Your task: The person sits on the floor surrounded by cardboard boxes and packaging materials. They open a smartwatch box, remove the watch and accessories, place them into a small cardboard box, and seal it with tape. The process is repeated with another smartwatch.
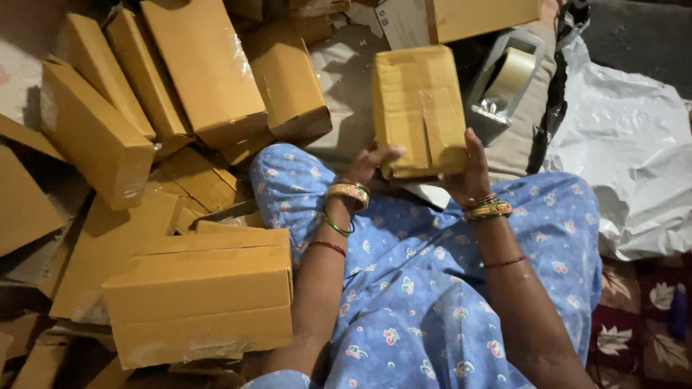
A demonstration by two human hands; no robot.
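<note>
I see floor bedding [346, 79] far centre | cardboard boxes [209, 72] heaped left, one large box [202, 302] near left | tape dispenser [504, 79] far right | white plastic sheet [634, 158] right | patterned mat [634, 310] near right

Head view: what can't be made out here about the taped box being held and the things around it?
- Taped box: underside and near end hidden by the left hand and right hand.
- Tape dispenser: left part hidden behind the box.
- Cardboard box at the top: cut off by the frame edge.
- Pile of boxes: lower ones hidden by upper ones and dim light.
</note>
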